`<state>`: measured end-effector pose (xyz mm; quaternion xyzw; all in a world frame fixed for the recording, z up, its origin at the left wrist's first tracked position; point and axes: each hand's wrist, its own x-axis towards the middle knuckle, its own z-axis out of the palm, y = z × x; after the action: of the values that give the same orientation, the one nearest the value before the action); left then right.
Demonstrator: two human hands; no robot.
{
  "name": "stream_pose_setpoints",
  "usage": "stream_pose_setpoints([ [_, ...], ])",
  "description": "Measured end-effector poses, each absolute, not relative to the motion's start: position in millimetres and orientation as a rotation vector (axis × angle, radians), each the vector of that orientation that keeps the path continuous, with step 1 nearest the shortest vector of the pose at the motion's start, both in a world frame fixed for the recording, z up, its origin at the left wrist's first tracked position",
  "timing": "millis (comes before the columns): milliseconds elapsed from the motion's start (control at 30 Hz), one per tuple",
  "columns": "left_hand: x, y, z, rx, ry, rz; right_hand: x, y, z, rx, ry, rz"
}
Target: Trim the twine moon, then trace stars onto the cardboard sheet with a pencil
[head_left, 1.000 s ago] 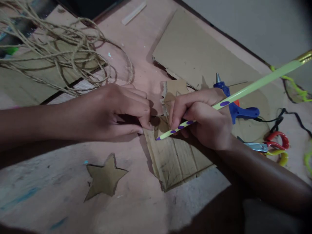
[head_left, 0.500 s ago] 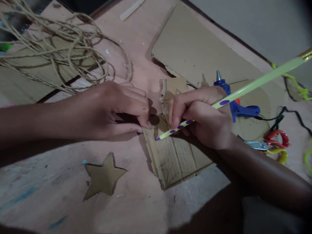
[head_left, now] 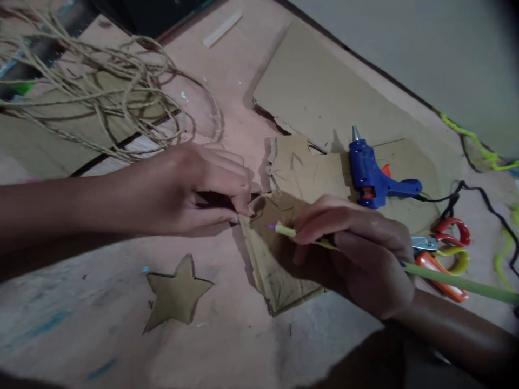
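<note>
Pinkish worn tabletop point(head_left: 227, 75) under grey wall point(head_left: 405, 43), left fingers point(head_left: 239, 186) pressed flat on cardboard piece point(head_left: 279, 270), right fingers point(head_left: 320, 227) pinching pencil point(head_left: 284, 230).

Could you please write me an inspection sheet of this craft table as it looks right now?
Surface: pinkish table, scuffed, with blue paint smears near the front left.
Job's things: cardboard piece with pencilled outlines; pencil, tip on it.
Clutter: cut-out cardboard star; tangled twine; large cardboard sheet; blue glue gun; scissors; glue stick.
Hands: left hand presses the cardboard piece's edge; right hand grips the pencil.
Cables: black cord runs from the glue gun; green yarn at right.
Surroundings: grey wall behind; dim light.
</note>
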<state>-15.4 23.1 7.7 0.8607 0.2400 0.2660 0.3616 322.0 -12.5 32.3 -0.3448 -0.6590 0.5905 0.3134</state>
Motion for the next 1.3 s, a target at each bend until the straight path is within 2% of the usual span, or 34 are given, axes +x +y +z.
stream_pose_setpoints([
  [367,-16,23,7,2.243,0.658,0.663,329,-12,14,-0.828,-1.754,1.516],
  [1300,-19,19,4,2.261,0.667,0.691,328,-16,19,-0.910,-1.705,1.587],
])
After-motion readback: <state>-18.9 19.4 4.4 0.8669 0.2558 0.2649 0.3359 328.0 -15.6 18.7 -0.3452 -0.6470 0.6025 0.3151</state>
